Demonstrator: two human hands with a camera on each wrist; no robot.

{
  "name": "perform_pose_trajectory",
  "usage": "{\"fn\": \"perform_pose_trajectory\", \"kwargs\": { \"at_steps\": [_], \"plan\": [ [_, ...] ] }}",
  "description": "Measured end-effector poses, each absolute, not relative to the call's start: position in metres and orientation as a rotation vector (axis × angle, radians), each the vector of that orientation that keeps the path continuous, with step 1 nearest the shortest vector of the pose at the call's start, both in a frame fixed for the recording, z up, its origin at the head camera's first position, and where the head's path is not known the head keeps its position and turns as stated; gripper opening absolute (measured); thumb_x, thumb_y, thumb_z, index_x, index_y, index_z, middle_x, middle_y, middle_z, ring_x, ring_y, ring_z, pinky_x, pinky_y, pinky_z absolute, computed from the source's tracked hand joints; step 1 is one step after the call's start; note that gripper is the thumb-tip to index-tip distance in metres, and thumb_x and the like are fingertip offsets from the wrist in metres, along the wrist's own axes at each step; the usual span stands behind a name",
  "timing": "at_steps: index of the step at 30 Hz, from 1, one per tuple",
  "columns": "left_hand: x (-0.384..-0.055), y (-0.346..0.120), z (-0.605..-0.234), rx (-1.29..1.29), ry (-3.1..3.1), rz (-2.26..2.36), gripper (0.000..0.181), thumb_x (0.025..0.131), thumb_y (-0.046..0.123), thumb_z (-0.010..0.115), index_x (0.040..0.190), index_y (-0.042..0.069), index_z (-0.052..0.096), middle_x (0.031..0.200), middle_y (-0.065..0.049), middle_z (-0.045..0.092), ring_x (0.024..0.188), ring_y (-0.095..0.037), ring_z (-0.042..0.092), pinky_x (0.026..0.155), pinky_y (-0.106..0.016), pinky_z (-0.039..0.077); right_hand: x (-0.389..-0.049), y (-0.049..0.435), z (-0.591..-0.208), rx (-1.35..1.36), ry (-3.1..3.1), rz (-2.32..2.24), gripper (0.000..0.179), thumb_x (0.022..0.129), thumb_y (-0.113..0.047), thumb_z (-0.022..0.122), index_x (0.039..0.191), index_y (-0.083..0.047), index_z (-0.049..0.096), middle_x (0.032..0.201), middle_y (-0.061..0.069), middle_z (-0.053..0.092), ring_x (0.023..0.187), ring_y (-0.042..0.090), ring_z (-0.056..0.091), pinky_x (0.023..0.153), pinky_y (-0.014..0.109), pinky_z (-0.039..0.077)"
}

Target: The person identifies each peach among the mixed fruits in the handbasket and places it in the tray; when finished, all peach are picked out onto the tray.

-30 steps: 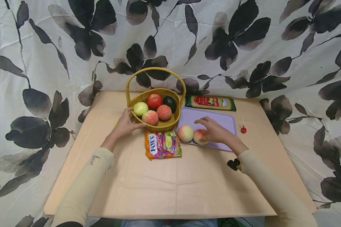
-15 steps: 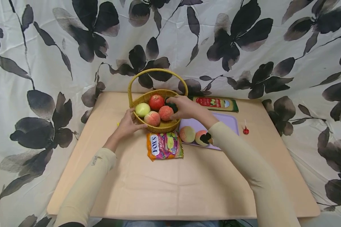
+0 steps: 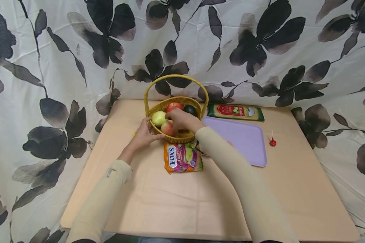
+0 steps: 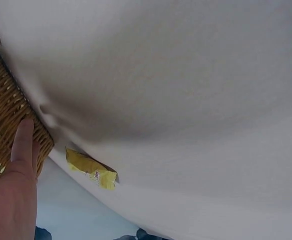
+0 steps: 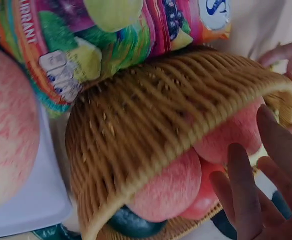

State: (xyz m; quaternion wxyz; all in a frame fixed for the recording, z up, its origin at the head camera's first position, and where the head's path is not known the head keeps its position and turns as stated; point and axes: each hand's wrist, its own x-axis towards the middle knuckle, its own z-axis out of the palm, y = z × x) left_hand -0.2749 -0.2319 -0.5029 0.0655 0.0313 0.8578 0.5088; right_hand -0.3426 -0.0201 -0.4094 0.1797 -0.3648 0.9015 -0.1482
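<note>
In the head view, my left hand [image 3: 143, 135] holds the left side of a yellow wicker basket [image 3: 185, 139]; the left wrist view has a digit lying along its woven wall [image 4: 8, 107]. Over the fruit inside reaches my right hand [image 3: 184, 119], its fingers spread close to a peach [image 5: 236, 132] in the right wrist view. Around it lie a yellow-green round fruit [image 3: 159, 118], a second peach [image 5: 168, 187], a red fruit [image 3: 173, 106] and a dark green avocado-like fruit [image 3: 190, 109]. The right arm hides part of the basket and the peaches on the tray.
A FOX'S fruit candy bag [image 3: 182, 158] lies before the basket. To the right are a purple tray [image 3: 246, 135] bearing peaches [image 5: 5, 125], a green packet [image 3: 235, 112] behind it, and a red lollipop [image 3: 272, 143]. A yellow wrapped candy [image 4: 90, 167] lies left of the basket.
My right hand has moved left from the peaches on the tray, across the right side of the basket, to the peach near its front left. The left hand stays at the basket.
</note>
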Motion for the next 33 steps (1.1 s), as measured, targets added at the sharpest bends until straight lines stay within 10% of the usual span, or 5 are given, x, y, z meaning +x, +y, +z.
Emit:
{"fn": "perform_pose_trajectory", "kwargs": {
  "at_steps": [33],
  "plan": [
    [-0.277, -0.231, -0.504, 0.106, 2.612, 1.532, 0.112, 0.084, 0.035, 0.088, 0.162, 0.005, 0.013, 0.168, -0.025, 0.025, 0.154, -0.039, 0.036, 0.125, -0.051, 0.036, -0.343, -0.026, -0.434, -1.065, 2.651, -0.373, 0.063, 0.088, -0.024, 0.083, 0.139, -0.002, 0.052, 0.119, 0.014, 0.064, 0.108, 0.027, 0.062, 0.100, 0.039, 0.058]
  ]
}}
